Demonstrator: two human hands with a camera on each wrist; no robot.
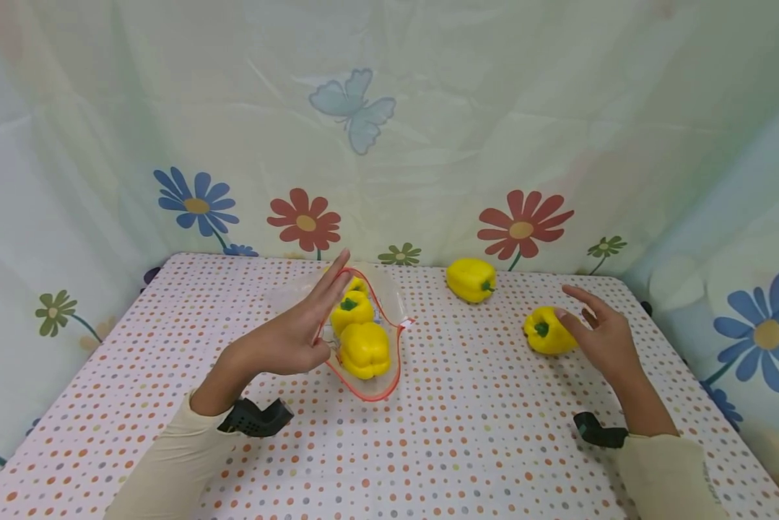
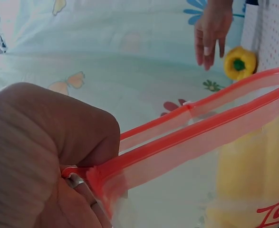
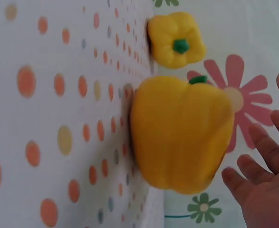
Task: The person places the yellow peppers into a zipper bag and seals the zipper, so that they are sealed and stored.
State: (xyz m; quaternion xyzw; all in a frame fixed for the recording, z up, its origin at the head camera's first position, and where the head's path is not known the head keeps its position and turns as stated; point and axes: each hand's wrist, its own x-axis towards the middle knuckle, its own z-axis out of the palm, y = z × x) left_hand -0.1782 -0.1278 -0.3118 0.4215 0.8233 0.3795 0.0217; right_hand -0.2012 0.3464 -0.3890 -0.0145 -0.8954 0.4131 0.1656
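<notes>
My left hand (image 1: 292, 332) pinches the left side of a clear zip bag's (image 1: 398, 368) red-edged mouth, its other fingers stretched out. In the left wrist view, the thumb bends over the red zip strip (image 2: 177, 137). The bag's mouth gapes wide, and yellow bell peppers (image 1: 365, 350) lie inside, one behind another. Over on the right, my right hand (image 1: 606, 343) hovers beside a loose yellow bell pepper (image 1: 548, 332), fingers spread and holding nothing. The right wrist view has that pepper (image 3: 182, 135) on the table, with the fingertips (image 3: 234, 180) close by its side.
Another yellow bell pepper (image 1: 471, 280) lies near the table's back edge, its stem turned right. A dotted cloth (image 1: 428, 448) covers the table. Curtains (image 1: 428, 144) with flowers and a butterfly hang behind and at both sides.
</notes>
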